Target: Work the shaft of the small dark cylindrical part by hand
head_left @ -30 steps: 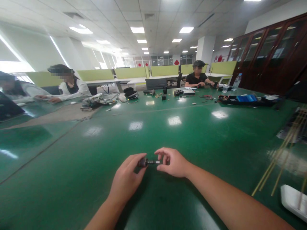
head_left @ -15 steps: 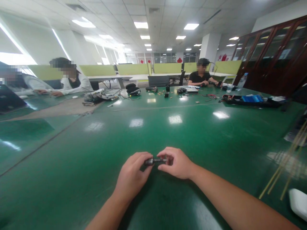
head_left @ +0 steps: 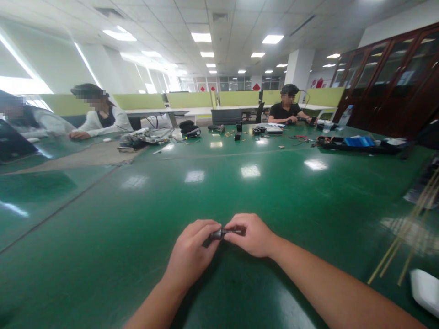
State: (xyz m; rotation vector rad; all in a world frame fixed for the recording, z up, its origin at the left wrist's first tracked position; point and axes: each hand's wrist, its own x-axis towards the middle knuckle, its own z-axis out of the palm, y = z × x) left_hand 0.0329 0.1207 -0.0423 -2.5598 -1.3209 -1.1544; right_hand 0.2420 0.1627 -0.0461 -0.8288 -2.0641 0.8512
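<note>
Low in the middle of the view, just above the green table (head_left: 137,228), I hold a small dark metal part (head_left: 216,235) with a thick cylindrical body and a thinner ridged shaft. My left hand (head_left: 192,249) is closed around the thick body from the left. The thumb and fingers of my right hand (head_left: 253,235) pinch the shaft near where it joins the body. The shaft's tip points right, into the right palm. Whether the shaft carries a thread or a spring is too small to tell.
Thin sticks (head_left: 404,228) and a white rounded object (head_left: 425,290) lie at the right. A long black tray with blue material (head_left: 360,141), a bottle (head_left: 345,117), a black case (head_left: 190,129) and electronic parts (head_left: 142,138) stand farther back. Several people sit around the table.
My right fingers have moved left along the shaft and closed on it near the body. The left hand has shifted slightly right, still holding the body.
</note>
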